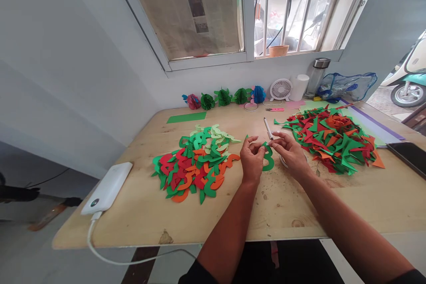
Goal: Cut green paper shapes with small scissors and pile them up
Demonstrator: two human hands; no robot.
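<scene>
Between my two hands hangs a curved green paper piece [268,163] over the table. My left hand [253,158] pinches its upper left edge. My right hand [289,150] has its fingertips together at the piece's top right; whether they grip the same paper is too small to tell. A white pen [268,128] lies just beyond the fingers. Partly under my right hand is a round object [283,162], mostly hidden. To the left spreads a pile of curved red, orange and green paper cutouts [196,164]. A heap of pointed paper scraps [336,137] lies to the right.
Paper honeycomb figures [223,97], a small white fan [281,90], a glass bottle [317,77] and a clear blue pouch [348,86] line the wall. A white power bank [107,188] with a cable is at left, a phone [409,157] at right.
</scene>
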